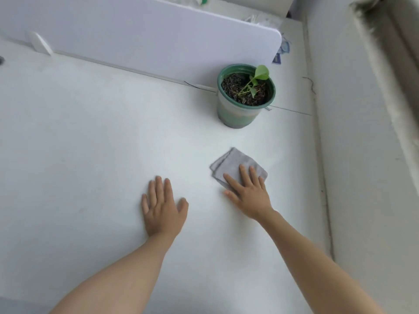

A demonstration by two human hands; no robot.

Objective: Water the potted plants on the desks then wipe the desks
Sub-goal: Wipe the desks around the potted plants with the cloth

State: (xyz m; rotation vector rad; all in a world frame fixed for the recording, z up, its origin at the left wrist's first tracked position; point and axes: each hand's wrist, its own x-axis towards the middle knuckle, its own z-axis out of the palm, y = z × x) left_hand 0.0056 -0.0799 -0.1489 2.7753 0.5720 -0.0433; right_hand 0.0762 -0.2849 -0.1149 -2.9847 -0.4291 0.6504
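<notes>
A green pot with dark soil and a small green-leaved plant [246, 94] stands on the white desk [90, 143] near its back right corner. In front of the pot lies a folded grey cloth [233, 163]. My right hand [248, 192] lies flat on the cloth's near half, fingers spread, pressing it to the desk. To its left, my left hand [162, 207] rests palm down on the bare desk with nothing under it.
A white divider panel [158, 39] runs along the desk's back edge, ending just behind the pot. A pale wall and window ledge [362, 132] border the desk on the right. Small items lie beyond the divider.
</notes>
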